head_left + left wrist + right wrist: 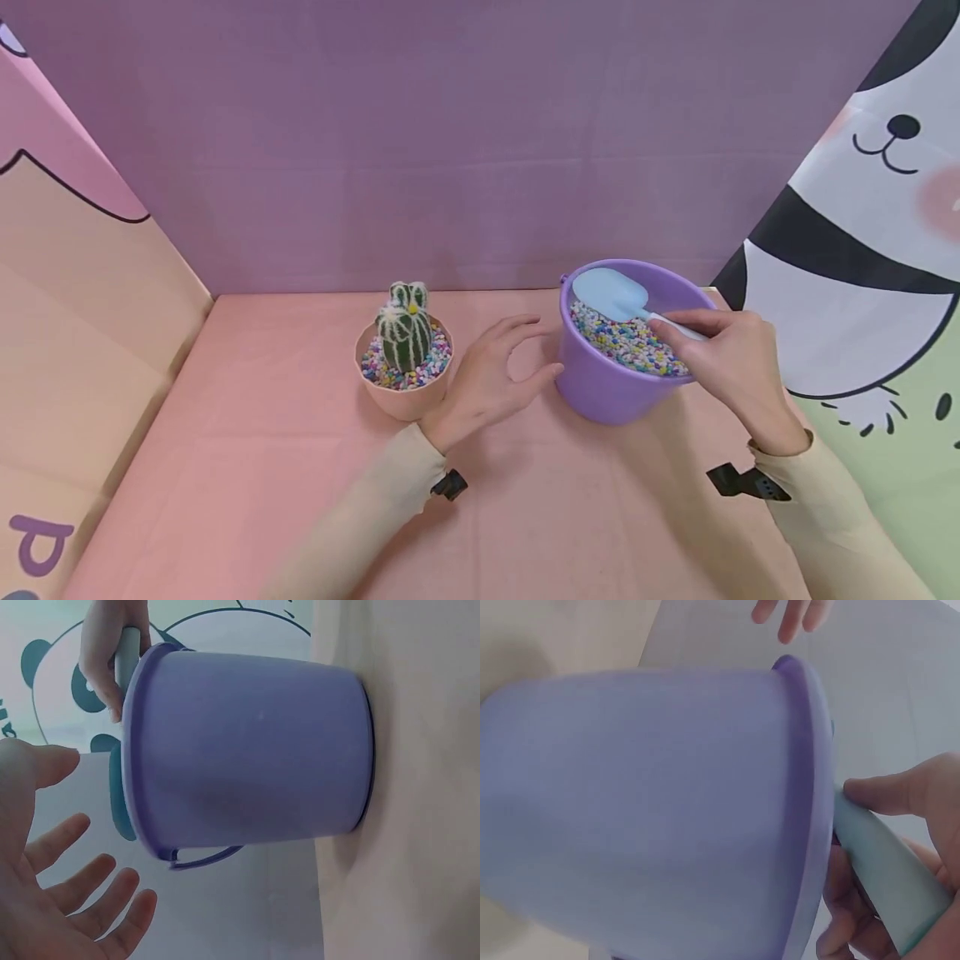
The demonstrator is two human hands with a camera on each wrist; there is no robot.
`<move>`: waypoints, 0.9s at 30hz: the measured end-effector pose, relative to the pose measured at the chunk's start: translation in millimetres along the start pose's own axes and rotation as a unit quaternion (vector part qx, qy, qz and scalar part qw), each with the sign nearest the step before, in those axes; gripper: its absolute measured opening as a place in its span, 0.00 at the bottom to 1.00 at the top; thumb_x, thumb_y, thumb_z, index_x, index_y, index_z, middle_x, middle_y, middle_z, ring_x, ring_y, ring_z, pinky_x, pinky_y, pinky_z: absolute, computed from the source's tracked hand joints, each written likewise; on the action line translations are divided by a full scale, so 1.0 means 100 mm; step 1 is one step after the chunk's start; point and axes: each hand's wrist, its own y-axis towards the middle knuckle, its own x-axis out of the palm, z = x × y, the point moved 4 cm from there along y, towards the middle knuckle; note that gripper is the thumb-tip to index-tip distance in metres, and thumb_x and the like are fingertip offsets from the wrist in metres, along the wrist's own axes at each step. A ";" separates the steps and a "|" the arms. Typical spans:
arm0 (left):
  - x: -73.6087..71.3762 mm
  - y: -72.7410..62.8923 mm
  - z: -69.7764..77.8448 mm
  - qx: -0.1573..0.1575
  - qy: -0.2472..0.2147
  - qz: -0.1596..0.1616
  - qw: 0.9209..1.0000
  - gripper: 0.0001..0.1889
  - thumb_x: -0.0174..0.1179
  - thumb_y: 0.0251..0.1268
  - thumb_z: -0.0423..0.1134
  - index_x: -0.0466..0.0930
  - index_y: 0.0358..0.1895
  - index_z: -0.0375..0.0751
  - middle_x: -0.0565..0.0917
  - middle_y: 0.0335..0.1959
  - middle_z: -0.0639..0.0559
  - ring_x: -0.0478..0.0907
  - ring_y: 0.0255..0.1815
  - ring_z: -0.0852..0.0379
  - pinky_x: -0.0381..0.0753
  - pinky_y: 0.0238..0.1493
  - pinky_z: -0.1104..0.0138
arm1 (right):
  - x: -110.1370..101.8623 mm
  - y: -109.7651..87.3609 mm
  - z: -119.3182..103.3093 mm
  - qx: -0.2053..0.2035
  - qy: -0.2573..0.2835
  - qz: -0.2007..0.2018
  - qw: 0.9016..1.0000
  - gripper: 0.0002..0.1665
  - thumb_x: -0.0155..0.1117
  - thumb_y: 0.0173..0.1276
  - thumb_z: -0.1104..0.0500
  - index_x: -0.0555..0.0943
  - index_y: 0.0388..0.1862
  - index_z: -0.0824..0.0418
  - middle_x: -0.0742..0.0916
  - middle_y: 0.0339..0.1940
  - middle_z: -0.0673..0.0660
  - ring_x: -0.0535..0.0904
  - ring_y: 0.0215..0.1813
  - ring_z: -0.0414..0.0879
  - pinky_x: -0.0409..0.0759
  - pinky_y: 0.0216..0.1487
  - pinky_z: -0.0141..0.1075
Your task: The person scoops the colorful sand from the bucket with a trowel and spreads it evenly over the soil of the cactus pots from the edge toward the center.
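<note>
My right hand (731,354) grips the handle of a light blue toy shovel (611,293). The shovel's blade lies over multicoloured pebbles (630,342) inside a purple bucket (611,387). In the right wrist view, the thumb and curled fingers wrap the pale shovel handle (889,874) beside the bucket rim. My left hand (491,375) is between the bucket and a potted cactus (405,337), its fingers spread and relaxed, holding nothing. The left wrist view shows the left hand (45,885) apart from the bucket (247,750). Most of the bucket's inside is hidden there.
The cactus stands in a peach pot (405,404) topped with coloured pebbles, left of my left wrist. A pink cloth surface (285,467) lies under everything. A purple wall (450,150) rises behind, and a panda-printed panel (862,317) stands close to the right of the bucket.
</note>
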 end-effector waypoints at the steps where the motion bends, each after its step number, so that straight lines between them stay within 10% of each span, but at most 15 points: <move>1: 0.02 0.01 0.01 0.002 0.001 0.001 1.000 0.27 0.70 0.69 0.54 0.83 0.69 0.54 0.77 0.76 0.53 0.72 0.79 0.53 0.72 0.79 0.52 | 0.00 0.00 0.02 0.003 -0.008 0.000 1.000 0.21 0.76 0.68 0.40 0.95 0.46 0.53 0.93 0.27 0.41 0.78 0.30 0.22 0.75 0.27 0.28; 7: 0.16 0.10 0.01 0.005 -0.005 -0.001 1.000 0.23 0.67 0.72 0.55 0.83 0.67 0.58 0.75 0.77 0.53 0.70 0.80 0.53 0.70 0.79 0.49 | 0.00 0.05 0.11 0.015 -0.048 0.012 0.999 0.21 0.75 0.67 0.40 0.95 0.45 0.55 0.95 0.34 0.58 0.78 0.27 0.28 0.72 0.26 0.32; 14: 0.28 0.19 0.00 -0.002 -0.004 -0.005 1.000 0.25 0.67 0.71 0.56 0.82 0.69 0.57 0.73 0.79 0.53 0.69 0.80 0.53 0.71 0.78 0.49 | 0.13 0.07 0.10 -0.028 -0.071 0.028 0.997 0.16 0.77 0.65 0.45 0.96 0.40 0.56 0.94 0.32 0.58 0.87 0.29 0.52 0.73 0.27 0.36; 27: 0.45 0.25 0.08 0.011 -0.005 0.017 1.000 0.21 0.70 0.69 0.56 0.88 0.61 0.54 0.72 0.78 0.49 0.74 0.75 0.51 0.78 0.71 0.51 | 0.30 0.13 0.12 -0.040 -0.094 0.035 0.994 0.17 0.80 0.62 0.45 0.96 0.39 0.57 0.94 0.31 0.61 0.87 0.38 0.61 0.72 0.30 0.43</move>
